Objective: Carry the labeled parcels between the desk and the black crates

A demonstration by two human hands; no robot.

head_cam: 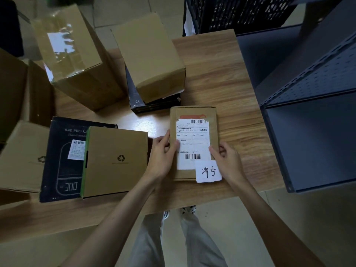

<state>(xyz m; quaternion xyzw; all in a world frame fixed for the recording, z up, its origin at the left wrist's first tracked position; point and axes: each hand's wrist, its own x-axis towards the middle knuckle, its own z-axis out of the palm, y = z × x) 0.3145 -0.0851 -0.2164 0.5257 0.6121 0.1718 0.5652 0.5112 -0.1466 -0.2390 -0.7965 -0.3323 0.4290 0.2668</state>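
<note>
Two bare forearms are reaching up from the lower edge toward one flat labeled parcel, which is lying on the wooden desk directly ahead of the person. Left hand is gripping the parcel's left edge, thumb lying over the printed shipping label; right hand is gripping the right edge just beside a handwritten white tag at the near right corner. Parcel's long axis is running away from the person, so the hands are flanking its long sides, both about equally near. Whether it is lifted or resting is not plain. Black crates, count uncertain, are standing beyond the desk's far edge, ahead and slightly right; judged, the carry is calling for a forward lift over the desk. Also on the desk: five plain brown cartons, among them one tall taped carton; two black product boxes, one bearing its own sticker. Dark metal shelving is standing to the right.
</note>
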